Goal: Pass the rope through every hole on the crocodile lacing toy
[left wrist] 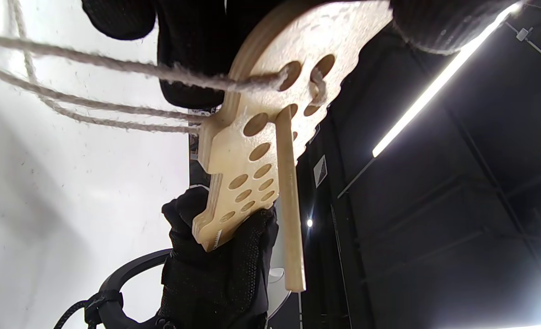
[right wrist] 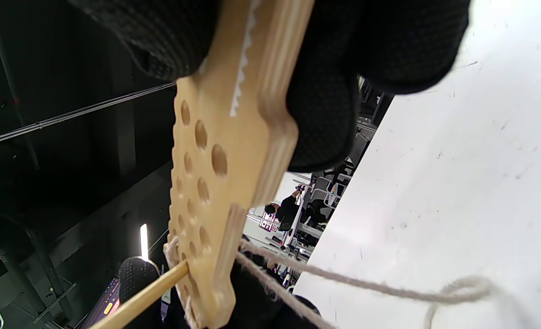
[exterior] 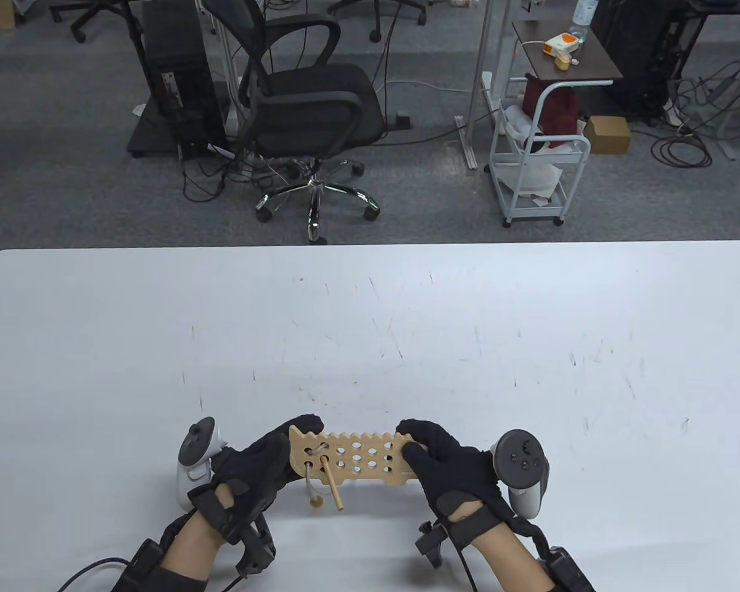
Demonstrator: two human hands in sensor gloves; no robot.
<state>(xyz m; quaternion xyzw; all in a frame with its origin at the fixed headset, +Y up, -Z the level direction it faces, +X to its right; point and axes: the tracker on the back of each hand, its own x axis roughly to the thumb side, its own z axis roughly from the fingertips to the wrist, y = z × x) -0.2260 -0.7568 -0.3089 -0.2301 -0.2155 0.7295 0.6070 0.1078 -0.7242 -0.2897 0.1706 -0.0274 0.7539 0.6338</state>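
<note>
The wooden crocodile lacing board is held up off the white table, near its front edge, and it is gripped at both ends. The left end is clamped by the left hand, fingers curled over the top edge; the right end is pinched by the right hand, thumb laid across the face of the board. The hands are kept apart, the full board spanning between them. A wooden threading stick is seen poking out through a hole near the board's left end, angled down toward the table's front edge. The rope is already passed through the holes at that left end, and in the left wrist view several strands are drawn out sideways from the board. In the right wrist view the rope is trailed loosely over the table, ending in a loop; the stick juts from the board's far end.
</note>
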